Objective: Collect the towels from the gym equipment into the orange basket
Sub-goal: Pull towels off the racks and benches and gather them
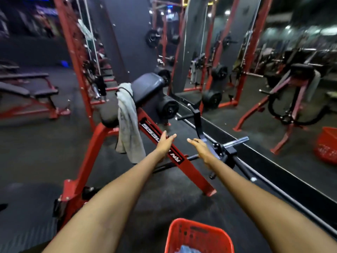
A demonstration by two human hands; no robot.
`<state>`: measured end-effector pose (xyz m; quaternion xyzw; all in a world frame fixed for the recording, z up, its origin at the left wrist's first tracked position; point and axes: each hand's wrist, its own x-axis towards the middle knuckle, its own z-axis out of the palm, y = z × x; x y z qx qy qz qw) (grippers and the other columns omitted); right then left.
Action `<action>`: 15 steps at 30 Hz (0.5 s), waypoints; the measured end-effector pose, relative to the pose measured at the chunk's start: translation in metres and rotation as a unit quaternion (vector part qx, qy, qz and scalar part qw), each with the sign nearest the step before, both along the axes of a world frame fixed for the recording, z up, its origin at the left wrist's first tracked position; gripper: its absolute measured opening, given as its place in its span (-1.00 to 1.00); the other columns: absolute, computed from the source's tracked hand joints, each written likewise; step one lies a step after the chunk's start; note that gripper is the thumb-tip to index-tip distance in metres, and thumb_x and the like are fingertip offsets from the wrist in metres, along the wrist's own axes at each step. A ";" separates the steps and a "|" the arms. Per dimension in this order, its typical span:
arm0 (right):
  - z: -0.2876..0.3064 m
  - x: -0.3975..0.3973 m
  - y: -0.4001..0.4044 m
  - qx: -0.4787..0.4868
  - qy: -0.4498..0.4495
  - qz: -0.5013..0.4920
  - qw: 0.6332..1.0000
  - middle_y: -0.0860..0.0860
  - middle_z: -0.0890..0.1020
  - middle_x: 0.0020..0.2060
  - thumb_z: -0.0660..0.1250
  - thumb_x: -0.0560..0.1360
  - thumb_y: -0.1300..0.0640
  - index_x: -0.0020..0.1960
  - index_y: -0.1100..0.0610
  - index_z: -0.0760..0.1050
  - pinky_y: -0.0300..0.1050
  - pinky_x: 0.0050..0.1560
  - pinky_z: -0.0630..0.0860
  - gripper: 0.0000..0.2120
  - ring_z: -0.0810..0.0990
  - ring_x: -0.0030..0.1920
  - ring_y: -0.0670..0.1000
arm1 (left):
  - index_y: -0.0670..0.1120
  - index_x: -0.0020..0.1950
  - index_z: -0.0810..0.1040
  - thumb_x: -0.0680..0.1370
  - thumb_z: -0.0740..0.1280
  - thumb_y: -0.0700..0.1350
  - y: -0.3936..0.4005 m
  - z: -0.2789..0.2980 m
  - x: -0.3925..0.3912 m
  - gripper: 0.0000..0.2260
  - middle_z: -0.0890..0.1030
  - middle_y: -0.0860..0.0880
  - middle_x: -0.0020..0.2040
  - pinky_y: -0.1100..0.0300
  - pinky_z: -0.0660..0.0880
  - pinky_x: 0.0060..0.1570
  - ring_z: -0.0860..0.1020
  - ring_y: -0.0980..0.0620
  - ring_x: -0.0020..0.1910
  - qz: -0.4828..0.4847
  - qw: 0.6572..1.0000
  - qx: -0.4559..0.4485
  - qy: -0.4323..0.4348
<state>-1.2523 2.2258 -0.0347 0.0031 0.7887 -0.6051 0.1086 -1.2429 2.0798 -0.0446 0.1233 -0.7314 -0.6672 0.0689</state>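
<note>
While both my arms reach forward over the dark floor (45,152), my left hand (165,144) is open, fingers straight and a little spread, holding nothing; it shows in front of the red machine's (189,172) slanted frame beam, and I cannot tell whether it touches the beam. My right hand (199,147) is open too, fingers stretched forward and empty, in front of the black bar (197,123) that runs down to a chrome peg (237,142).

A pale grey towel (127,125) hangs over the top of the machine, draped down its left side just beside the black pad (147,88), its lower end hanging free above the floor. It is to the upper left of my left hand and apart from it. A thin black cord (127,91) loops across the towel's top.

Close to me, at the bottom edge of the view, stands the orange basket (198,234), between my forearms, with something light blue (189,250) inside it; only a scrap shows, so I cannot tell what it is.

On my right a mirror (273,88) runs along the wall and reflects the machine, a towel and the basket. To the left stand a red rack (73,52) and a bench (27,92), well apart from the towel.
</note>
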 end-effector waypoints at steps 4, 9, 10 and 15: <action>0.039 0.003 -0.037 -0.019 0.027 0.036 0.999 0.08 0.35 0.43 0.28 0.55 0.01 0.45 0.22 0.27 -0.06 0.31 0.30 -0.45 0.33 0.41 0.07 | -0.19 0.42 0.29 0.62 0.20 -0.14 -0.024 0.059 0.026 -0.61 0.41 -0.04 0.33 0.22 0.22 0.34 0.40 0.20 0.34 -0.003 0.999 -0.020 0.026; 0.056 0.020 -0.084 -0.022 0.031 0.091 0.995 0.10 0.39 0.37 0.26 0.56 0.01 0.45 0.25 0.25 -0.14 0.11 0.35 -0.45 0.40 0.33 0.08 | -0.24 0.53 0.08 0.61 0.21 -0.10 -0.073 0.079 0.049 -0.44 0.25 -0.08 0.48 0.19 0.14 0.44 0.22 -0.02 0.48 0.056 0.997 -0.031 0.035; 0.058 0.023 -0.092 -0.021 0.033 0.104 0.994 0.10 0.39 0.38 0.27 0.55 -0.01 0.45 0.24 0.25 -0.10 0.18 0.35 -0.44 0.39 0.35 0.08 | -0.24 0.52 0.09 0.61 0.21 -0.11 -0.082 0.082 0.053 -0.45 0.29 -0.06 0.44 0.23 0.14 0.40 0.22 -0.03 0.48 0.070 0.996 -0.032 0.038; 0.069 0.035 -0.133 -0.047 0.035 0.128 0.990 0.09 0.51 0.22 0.28 0.54 -0.02 0.36 0.24 0.35 0.00 0.15 0.40 -0.51 0.48 0.20 0.08 | -0.22 0.53 0.06 0.60 0.23 -0.13 -0.134 0.086 0.074 -0.43 0.26 -0.14 0.49 0.21 0.19 0.39 0.26 -0.07 0.47 0.136 0.989 -0.041 0.042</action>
